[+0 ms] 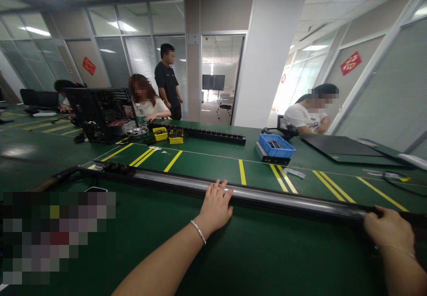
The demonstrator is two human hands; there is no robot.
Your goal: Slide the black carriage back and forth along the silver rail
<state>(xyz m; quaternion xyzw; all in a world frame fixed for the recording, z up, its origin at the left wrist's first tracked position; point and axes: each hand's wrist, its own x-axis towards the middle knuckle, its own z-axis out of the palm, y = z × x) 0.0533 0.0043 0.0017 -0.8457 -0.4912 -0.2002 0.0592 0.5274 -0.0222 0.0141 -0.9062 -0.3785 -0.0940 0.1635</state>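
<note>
A long black bar (287,197) with a glossy upper face lies across the green table in front of me. My left hand (215,207), with a bracelet at the wrist, rests its outstretched fingers on the middle of this bar. At the bar's right end, my right hand (390,231) is closed around it, and part of its grip is hidden. Black socket-like pieces (116,168) sit at the bar's left end.
Beyond the yellow tape lines stand an open computer case (100,114), yellow bins (160,133), a black strip with several sockets (213,135) and a blue bin (276,145). A black panel (350,148) lies at right. Several people are across the table.
</note>
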